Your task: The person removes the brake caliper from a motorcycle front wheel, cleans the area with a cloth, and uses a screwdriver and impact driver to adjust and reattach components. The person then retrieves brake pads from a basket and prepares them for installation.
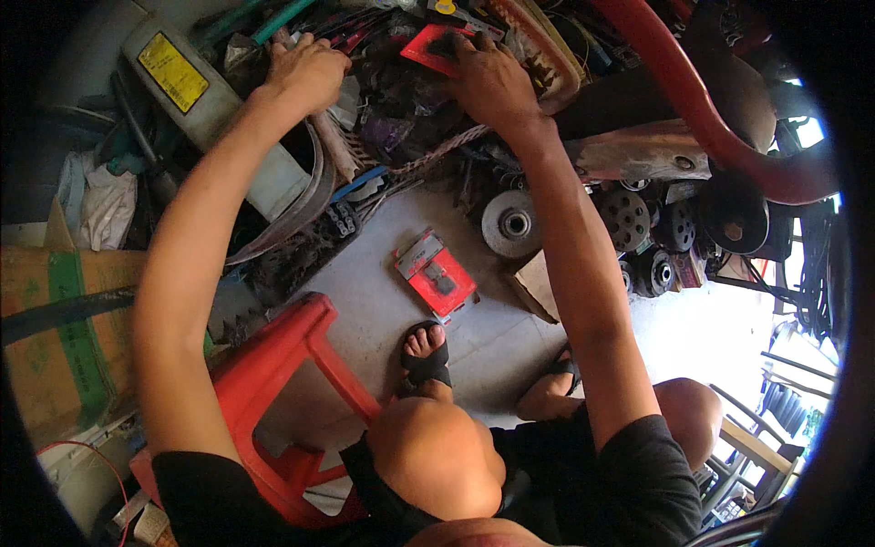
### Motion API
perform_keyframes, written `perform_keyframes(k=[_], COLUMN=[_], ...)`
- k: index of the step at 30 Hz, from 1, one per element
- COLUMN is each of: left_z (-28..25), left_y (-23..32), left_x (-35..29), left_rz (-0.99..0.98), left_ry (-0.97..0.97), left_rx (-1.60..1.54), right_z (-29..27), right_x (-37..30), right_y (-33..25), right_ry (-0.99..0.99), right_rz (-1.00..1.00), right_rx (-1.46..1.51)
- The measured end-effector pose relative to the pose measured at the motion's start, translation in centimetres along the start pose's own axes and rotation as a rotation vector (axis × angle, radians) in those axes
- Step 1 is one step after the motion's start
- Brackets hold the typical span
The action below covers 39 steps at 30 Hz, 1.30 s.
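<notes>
My left hand (308, 75) reaches into a heap of tools and parts at the far side. Its fingers are bent and slightly apart over the heap, beside a pale worn rod (334, 146), with no held object visible. Farther right, my right hand (494, 84) has its fingers closed on the edge of a flat red package (428, 50) with a dark area on it. Dark plastic wrapping (390, 132) and a twisted rope (447, 146) lie between my arms. Below them on the floor lies a small stack of red packages (437, 278).
A red plastic stool (273, 365) stands left of my leg, near a taped cardboard box (64, 337). A grey metal case (214, 118) with a yellow label leans at left. Round metal parts (510, 225) and a thick red curved tube (693, 100) are at right.
</notes>
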<state>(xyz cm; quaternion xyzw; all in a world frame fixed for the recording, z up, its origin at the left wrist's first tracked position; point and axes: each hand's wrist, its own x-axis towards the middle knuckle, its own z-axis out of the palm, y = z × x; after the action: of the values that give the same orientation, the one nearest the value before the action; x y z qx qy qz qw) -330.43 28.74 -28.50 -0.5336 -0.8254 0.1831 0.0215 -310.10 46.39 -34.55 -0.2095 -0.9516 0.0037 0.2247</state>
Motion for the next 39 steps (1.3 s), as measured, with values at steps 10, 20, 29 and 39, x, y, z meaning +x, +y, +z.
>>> perform_keyframes(k=[10,20,29,39], left_z=[3.2,-2.2,-1.7,-1.0], left_y=[-0.3,7.7,10.2,9.8], left_x=[-0.9,-9.1,-10.3,-9.7], left_rz=[0.145,0.016,-0.014,-0.083], left_ry=[0.702,-0.499,-0.196,-0.03], left_rx=[0.264,-2.667,-2.423,-2.501], right_z=[-6.6,-8.0,-7.6,-7.9], right_x=[-2.4,-12.3,-17.1,-17.2], right_y=[-0.7,-7.7,-10.0,-8.7], right_ry=[0.31,0.171,0.147,0.363], right_rz=[0.155,-0.175,0.405,1.019], right_rx=[0.348,0.538,1.347,1.947])
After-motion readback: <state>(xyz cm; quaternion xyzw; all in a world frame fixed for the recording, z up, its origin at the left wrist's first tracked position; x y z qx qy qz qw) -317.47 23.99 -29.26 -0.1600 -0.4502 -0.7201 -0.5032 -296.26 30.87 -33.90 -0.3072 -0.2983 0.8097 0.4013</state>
